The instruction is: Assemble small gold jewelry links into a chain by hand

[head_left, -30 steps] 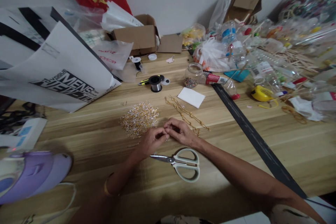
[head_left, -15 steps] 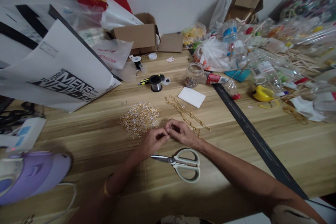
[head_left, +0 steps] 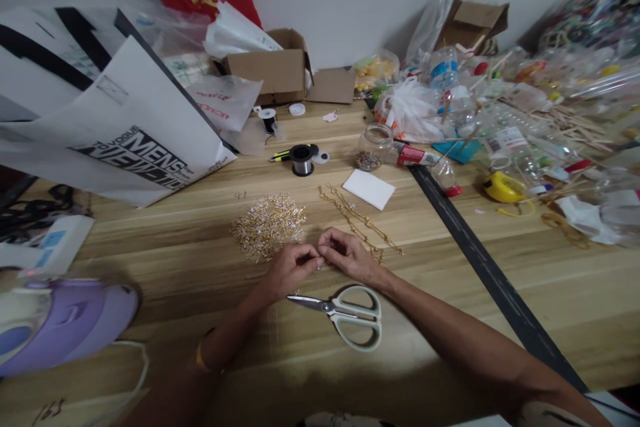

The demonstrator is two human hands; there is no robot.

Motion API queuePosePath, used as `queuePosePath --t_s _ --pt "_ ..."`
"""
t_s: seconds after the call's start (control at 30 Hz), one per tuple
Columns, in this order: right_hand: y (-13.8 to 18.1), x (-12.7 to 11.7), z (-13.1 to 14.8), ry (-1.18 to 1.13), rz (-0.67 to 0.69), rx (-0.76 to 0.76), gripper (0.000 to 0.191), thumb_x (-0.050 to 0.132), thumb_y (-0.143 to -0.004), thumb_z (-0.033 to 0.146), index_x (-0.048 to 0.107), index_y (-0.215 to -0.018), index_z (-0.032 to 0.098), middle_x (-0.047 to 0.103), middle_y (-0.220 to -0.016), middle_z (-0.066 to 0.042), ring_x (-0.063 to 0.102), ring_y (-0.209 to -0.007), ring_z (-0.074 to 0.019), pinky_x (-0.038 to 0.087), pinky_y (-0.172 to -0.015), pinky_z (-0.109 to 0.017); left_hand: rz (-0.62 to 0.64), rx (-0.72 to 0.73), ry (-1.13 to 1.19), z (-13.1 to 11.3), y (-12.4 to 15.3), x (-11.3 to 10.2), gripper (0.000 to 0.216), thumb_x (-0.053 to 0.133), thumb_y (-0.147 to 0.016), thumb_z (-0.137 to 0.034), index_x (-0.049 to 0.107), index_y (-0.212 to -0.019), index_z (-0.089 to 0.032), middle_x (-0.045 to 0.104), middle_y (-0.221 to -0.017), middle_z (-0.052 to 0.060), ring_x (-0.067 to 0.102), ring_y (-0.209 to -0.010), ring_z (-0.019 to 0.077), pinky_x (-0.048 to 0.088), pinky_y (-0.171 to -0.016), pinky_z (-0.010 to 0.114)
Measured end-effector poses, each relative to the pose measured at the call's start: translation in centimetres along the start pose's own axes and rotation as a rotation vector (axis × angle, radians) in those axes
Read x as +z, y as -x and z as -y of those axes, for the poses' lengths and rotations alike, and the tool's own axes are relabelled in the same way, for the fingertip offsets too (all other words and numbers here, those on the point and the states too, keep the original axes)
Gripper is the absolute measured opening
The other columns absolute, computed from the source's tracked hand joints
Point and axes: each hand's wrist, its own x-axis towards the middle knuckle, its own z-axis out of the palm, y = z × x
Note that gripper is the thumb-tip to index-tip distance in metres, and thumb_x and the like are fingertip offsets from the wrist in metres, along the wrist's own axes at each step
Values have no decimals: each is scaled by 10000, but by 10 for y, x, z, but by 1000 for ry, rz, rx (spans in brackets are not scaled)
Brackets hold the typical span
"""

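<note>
My left hand (head_left: 294,268) and my right hand (head_left: 347,255) meet fingertip to fingertip over the table, both pinched closed. A tiny pale bit shows just below the left fingertips; what the fingers hold is too small to name. A heap of small gold and clear beads (head_left: 270,223) lies just beyond my left hand. Gold bead chains (head_left: 357,217) are laid out past my right hand. Below both hands rest scissors with pale handles (head_left: 340,310), their blades pointing left.
A wire spool (head_left: 302,161), a white folded paper (head_left: 369,188) and a jar of beads (head_left: 373,147) stand farther back. A dark strip (head_left: 480,260) crosses the right side. Plastic bottles crowd the right; a paper bag (head_left: 150,120) and a purple appliance (head_left: 85,323) are left.
The view has shifted slightly, so things sit a little farther right. My hands stay together, and a tiny pale bit now shows beneath the left fingertips.
</note>
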Motion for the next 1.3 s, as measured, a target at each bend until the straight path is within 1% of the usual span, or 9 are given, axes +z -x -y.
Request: queuePosePath --t_s 0.1,0.37,0.57,0.7,0.83,1.13,1.3 --pt "0 1 1 -4 19 7 293 548 -864 436 528 -817 147 482 -662 24 401 -586 -90 310 -514 -200 6 8 -37 -1 1 1 217 526 -759 -293 567 -614 -136 501 -568 -23 419 -571 99 320 -545 206" --pt "0 3 0 -31 25 45 277 574 -836 415 527 -780 148 461 -640 32 386 -561 -82 298 -505 -197 -7 36 -162 8 3 5 185 536 -767 -269 580 -644 -138 499 -581 -27 432 -566 101 319 -542 207" --pt "-1 3 1 -89 40 107 293 586 -819 433 524 -776 150 478 -617 33 412 -520 -76 319 -473 -189 -13 -3 -215 4 4 2 187 540 -766 -260 587 -639 -132 510 -577 -21 448 -565 107 309 -538 212" --pt "-3 4 4 -139 58 139 322 608 -795 462 522 -777 152 504 -621 29 447 -508 -75 364 -475 -189 -19 10 -265 3 4 0 175 524 -776 -231 576 -637 -137 507 -581 -20 442 -568 108 295 -535 213" --pt "-3 4 5 -148 80 152 316 625 -787 446 526 -782 146 513 -635 26 438 -510 -70 367 -472 -186 -25 13 -360 -2 5 -2 179 518 -778 -198 562 -615 -138 499 -579 -16 438 -566 110 286 -545 221" --pt "-3 5 0 -103 71 158 303 618 -794 433 533 -771 142 514 -638 23 443 -510 -66 363 -461 -179 18 6 -466 -13 7 -2 163 506 -805 -163 609 -682 -131 553 -634 7 470 -598 123 308 -576 227" --pt "-3 6 0 -129 78 179 318 615 -789 454 525 -759 150 508 -620 27 471 -512 -72 394 -479 -187 18 28 -513 -15 8 -2 158 499 -818 -160 624 -725 -132 588 -688 27 498 -642 136 333 -622 238"
